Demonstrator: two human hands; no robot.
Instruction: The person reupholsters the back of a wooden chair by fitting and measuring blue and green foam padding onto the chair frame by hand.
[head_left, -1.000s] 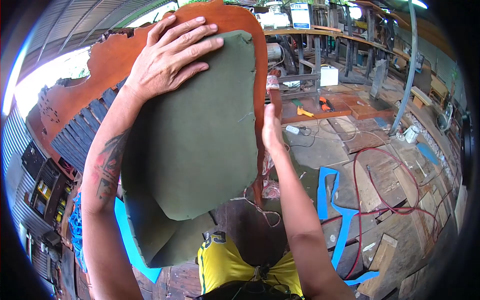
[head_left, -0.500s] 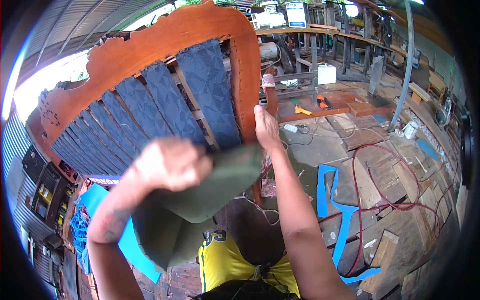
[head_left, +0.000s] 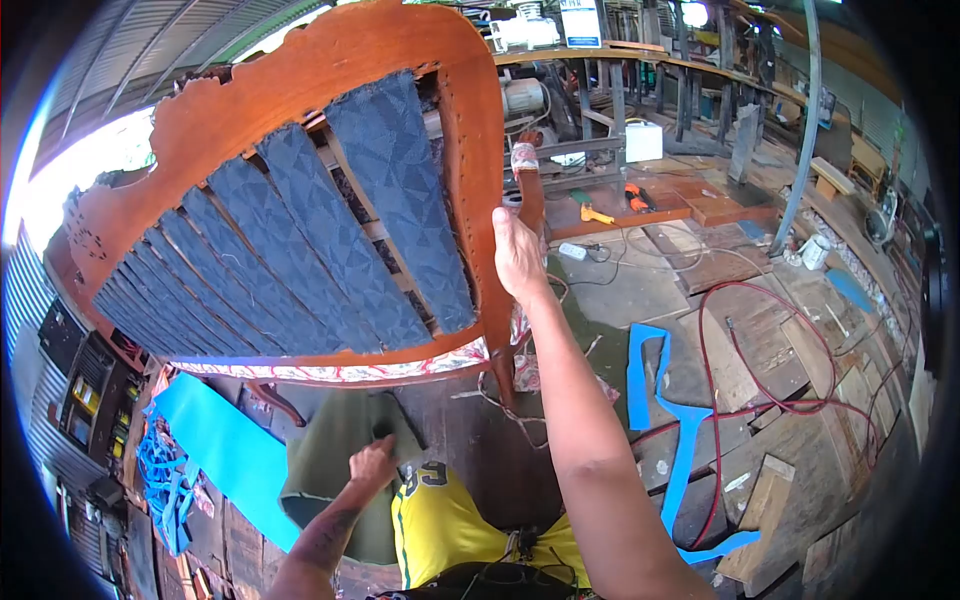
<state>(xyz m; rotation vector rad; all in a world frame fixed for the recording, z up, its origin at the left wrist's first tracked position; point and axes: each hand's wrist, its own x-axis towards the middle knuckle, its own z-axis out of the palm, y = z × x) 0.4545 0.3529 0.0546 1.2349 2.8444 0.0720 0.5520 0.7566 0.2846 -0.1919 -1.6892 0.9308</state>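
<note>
Across the left and middle of the view stands a wooden sofa (head_left: 470, 120), its back facing the camera, with dark blue cloth strips (head_left: 385, 200) running down inside the frame and gaps showing between several of them. Patterned cloth (head_left: 400, 369) in white and red lines the lower edge. The right hand (head_left: 518, 258) is at the upright side of the sofa, thumb pointing up — its fingers are mostly hidden, so how far they close cannot be told. Low at the sofa's near side, the left hand (head_left: 373, 463) is closed on a green cloth (head_left: 325, 450), which hangs in folds beside the person's yellow shorts (head_left: 445, 520). Left of the green cloth, a bright blue sheet (head_left: 225, 450) lies on the floor (head_left: 505, 450), next to a tangle of blue strips (head_left: 160, 465). On the right, a cut blue piece (head_left: 683, 460) lies near a looping red hose (head_left: 704, 350) and loose boards (head_left: 765, 510). Farther back are a white power strip (head_left: 573, 251), a yellow-handled tool (head_left: 597, 214) and a white box (head_left: 644, 142) — all well apart from both hands.
</note>
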